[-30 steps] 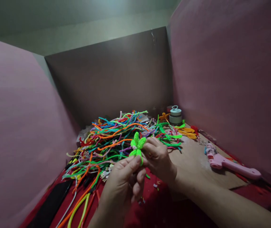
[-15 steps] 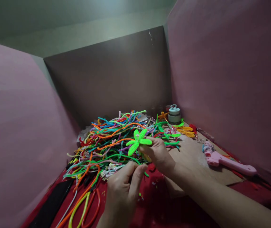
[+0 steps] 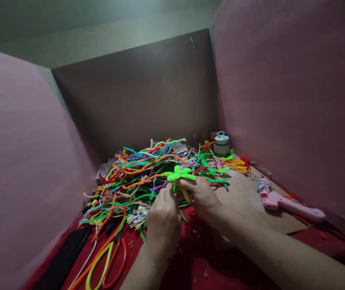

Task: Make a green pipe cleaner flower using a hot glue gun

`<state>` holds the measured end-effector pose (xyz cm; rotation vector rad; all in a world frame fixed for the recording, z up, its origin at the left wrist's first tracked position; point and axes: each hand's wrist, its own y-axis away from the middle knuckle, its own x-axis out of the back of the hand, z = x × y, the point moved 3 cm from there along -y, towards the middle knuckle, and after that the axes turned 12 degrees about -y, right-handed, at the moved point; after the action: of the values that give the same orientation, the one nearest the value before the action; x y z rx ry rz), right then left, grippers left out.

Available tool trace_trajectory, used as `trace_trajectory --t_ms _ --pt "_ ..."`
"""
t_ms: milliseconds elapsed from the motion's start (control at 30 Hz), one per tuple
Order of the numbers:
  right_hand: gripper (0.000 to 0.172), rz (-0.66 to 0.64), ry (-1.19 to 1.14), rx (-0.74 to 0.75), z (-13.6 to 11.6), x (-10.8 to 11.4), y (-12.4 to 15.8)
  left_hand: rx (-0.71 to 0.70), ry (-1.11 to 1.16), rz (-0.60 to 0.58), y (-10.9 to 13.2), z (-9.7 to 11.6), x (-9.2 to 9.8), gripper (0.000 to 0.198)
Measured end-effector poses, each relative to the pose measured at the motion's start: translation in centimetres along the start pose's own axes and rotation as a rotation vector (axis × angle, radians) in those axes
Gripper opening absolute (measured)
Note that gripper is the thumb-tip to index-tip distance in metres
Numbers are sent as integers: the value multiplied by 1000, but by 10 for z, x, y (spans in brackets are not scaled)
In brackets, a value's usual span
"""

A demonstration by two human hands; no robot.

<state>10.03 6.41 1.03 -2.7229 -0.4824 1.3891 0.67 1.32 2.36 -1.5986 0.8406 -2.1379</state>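
Note:
A bright green pipe cleaner flower (image 3: 178,173) with several looped petals is held upright in front of the pile. My right hand (image 3: 201,197) pinches it just under the petals, thumb and fingers closed. Below the bloom, my left hand (image 3: 164,213) is closed around the flower's underside or stem, which the fingers mostly hide. A yellowish strip shows under my right fingers. Just behind both hands lies a big tangle of many-coloured pipe cleaners (image 3: 142,177).
Yellow-and-red-handled scissors (image 3: 108,262) lie at front left on the red cloth (image 3: 202,257). On the right, a pink glue gun (image 3: 293,207) rests on a brown board (image 3: 244,197). Behind stands a pale green lidded jar (image 3: 221,145). Pink and grey panels enclose the table.
My left hand has risen to meet the flower's underside beneath my right hand. The flower has tipped, so its petals now face more upward.

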Motion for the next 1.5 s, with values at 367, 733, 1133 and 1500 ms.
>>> trace_trajectory --t_ms 367,733,1133,1500 --pt "18 -78 18 28 0 -1 2 492 960 -382 -1 -11 -6 22" --pt "8 -260 25 -63 -5 -9 9 464 1626 -639 -2 -13 -14 14" --pt "10 -74 52 43 3 5 -2 226 625 -220 -10 -19 -2 14" --pt "12 -159 84 30 6 -1 3 478 1235 -256 -10 -15 -14 14"
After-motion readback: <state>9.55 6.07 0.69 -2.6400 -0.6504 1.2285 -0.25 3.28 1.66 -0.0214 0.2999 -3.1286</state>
